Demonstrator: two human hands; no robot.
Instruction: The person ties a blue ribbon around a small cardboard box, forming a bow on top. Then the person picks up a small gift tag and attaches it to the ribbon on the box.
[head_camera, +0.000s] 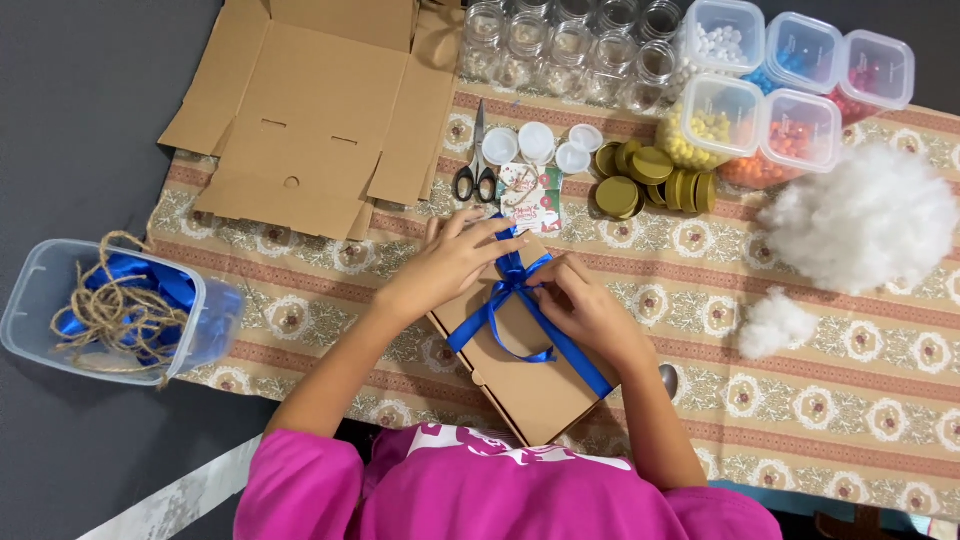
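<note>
Holding blue ribbon (512, 300) and twine (110, 305): clear tub (30, 300)

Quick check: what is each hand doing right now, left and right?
Left hand: fingers pressed on the blue ribbon atop the cardboard box.
Right hand: pinching the ribbon.

Scissors (476, 170); gold lids (650, 178); white stuffing (865, 218)

This looks like a home craft table set up for packing small gifts. A patterned floral cloth (850, 400) covers it, and supplies crowd the far edge: empty glass jars (570, 45), gold lids (650, 180), lidded plastic tubs of coloured beads (790, 90), tufts of white stuffing (865, 220), scissors (476, 165), flat cardboard box blanks (310, 110), and a clear bin of twine and blue ribbon (110, 310).
</note>
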